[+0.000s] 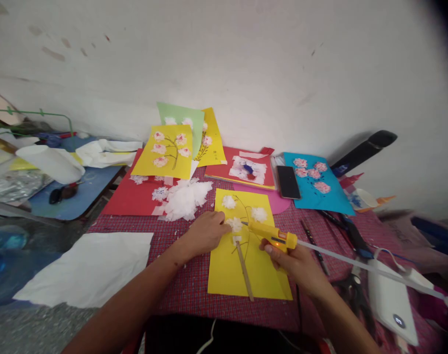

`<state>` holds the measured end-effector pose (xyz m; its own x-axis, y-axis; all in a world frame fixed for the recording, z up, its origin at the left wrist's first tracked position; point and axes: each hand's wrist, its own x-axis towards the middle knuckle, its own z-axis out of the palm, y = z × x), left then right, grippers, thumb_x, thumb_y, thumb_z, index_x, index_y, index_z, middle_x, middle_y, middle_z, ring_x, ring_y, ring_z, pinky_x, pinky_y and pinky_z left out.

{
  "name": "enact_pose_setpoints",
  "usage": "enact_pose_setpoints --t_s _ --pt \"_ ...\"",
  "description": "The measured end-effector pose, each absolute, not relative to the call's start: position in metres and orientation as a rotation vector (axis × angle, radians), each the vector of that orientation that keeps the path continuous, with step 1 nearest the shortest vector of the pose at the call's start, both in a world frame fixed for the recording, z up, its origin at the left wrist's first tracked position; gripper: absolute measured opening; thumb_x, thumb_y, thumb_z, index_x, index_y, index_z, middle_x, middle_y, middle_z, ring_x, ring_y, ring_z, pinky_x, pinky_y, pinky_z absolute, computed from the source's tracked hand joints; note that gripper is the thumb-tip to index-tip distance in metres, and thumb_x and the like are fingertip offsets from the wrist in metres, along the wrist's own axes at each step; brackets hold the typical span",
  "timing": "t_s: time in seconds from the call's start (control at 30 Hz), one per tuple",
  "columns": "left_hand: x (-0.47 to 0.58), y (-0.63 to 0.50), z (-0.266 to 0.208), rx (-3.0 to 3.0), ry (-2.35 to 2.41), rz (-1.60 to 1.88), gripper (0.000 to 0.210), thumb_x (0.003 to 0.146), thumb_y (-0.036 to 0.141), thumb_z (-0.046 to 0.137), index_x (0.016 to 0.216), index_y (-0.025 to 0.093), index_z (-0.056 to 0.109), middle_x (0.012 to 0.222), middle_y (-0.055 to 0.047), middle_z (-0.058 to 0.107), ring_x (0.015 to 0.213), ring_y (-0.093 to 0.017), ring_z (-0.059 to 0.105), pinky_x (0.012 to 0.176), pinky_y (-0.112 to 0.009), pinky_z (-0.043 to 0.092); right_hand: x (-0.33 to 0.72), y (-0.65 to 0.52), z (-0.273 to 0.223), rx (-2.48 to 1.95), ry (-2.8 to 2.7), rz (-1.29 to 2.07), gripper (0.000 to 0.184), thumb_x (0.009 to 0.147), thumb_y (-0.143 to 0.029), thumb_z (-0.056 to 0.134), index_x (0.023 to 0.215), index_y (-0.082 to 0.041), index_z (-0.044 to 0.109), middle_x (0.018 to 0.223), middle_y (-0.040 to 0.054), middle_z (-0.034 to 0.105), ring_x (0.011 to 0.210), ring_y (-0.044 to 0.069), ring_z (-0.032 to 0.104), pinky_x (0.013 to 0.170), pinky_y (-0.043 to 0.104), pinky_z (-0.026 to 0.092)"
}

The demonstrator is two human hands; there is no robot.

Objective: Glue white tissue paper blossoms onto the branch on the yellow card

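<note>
My right hand (288,258) is wrapped round a yellow hot glue gun (264,232), with a long glue stick (356,263) trailing from its back. The gun's nozzle points left at a white tissue-paper flower (234,224) on a yellow sheet (224,275). My left hand (209,231) is closed, its fingertips at that flower's left edge. Two other white tissue flowers, one upper left (229,201) and one at right (259,214), sit on the sheet beside drawn branches. A flat wooden stick (245,270) lies over the sheet, a small white piece (237,240) at its top.
A pile of white tissue pieces (187,199) lies left of the sheet. Finished flower pictures (164,147) lean behind it. A phone (288,182) rests by a blue flower picture (315,184). Scissors (356,290) and a white power bank (391,300) lie at right.
</note>
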<state>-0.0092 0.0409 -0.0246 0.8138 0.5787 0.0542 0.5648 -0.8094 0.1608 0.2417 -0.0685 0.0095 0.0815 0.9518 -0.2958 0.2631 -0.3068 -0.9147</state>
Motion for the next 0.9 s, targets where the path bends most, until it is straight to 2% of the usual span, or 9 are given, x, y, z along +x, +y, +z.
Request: enact_pose_setpoints --t_s 0.2,0.37,0.53,0.63,0.9 --pt "-0.009 0.040 -0.026 2.859 0.935 0.156 0.026 0.094 0.018 0.049 0.113 0.028 0.064 0.095 -0.006 0.055 0.088 -0.022 0.052 0.081 -0.035 0.040 0.240 -0.069 0.010 -1.652 -1.237 1.284 0.047 0.077 -0.058 0.071 0.094 -0.015 0.071 0.064 0.0001 0.057 0.055 0.013 0.047 0.051 0.026 0.040" --pt "-0.009 0.041 -0.028 2.841 0.983 0.180 0.025 0.094 0.017 0.048 0.111 0.025 0.065 0.094 -0.006 0.055 0.085 -0.022 0.053 0.079 -0.034 0.041 0.238 -0.064 0.015 -1.668 -1.322 1.301 0.046 0.078 -0.056 0.068 0.099 -0.015 0.071 0.076 0.0050 0.067 0.059 0.015 0.053 0.055 0.028 0.046" --pt "-0.010 0.040 -0.027 2.839 1.000 0.207 0.027 0.093 0.018 0.049 0.113 0.026 0.065 0.093 -0.006 0.055 0.085 -0.022 0.053 0.078 -0.035 0.042 0.237 -0.055 0.017 -1.759 -1.737 1.030 0.029 0.089 -0.045 0.058 0.098 -0.021 0.071 0.086 0.0058 0.072 0.077 0.023 0.064 0.069 0.033 0.050" --pt "-0.011 0.040 -0.027 2.831 1.003 0.225 0.029 0.093 0.017 0.049 0.116 0.026 0.064 0.094 -0.006 0.055 0.087 -0.023 0.054 0.077 -0.035 0.042 0.231 -0.049 0.022 -1.779 -1.980 0.839 0.025 0.091 -0.039 0.054 0.096 -0.022 0.071 0.090 0.0062 0.074 0.082 0.025 0.067 0.075 0.035 0.050" --pt "-0.014 0.041 -0.026 2.808 0.988 0.279 0.032 0.093 0.016 0.048 0.118 0.027 0.065 0.094 -0.007 0.055 0.088 -0.023 0.054 0.078 -0.035 0.042 0.221 -0.035 0.039 -1.811 -2.058 0.835 0.025 0.087 -0.034 0.057 0.101 -0.024 0.075 0.093 0.0071 0.078 0.086 0.029 0.070 0.076 0.036 0.051"
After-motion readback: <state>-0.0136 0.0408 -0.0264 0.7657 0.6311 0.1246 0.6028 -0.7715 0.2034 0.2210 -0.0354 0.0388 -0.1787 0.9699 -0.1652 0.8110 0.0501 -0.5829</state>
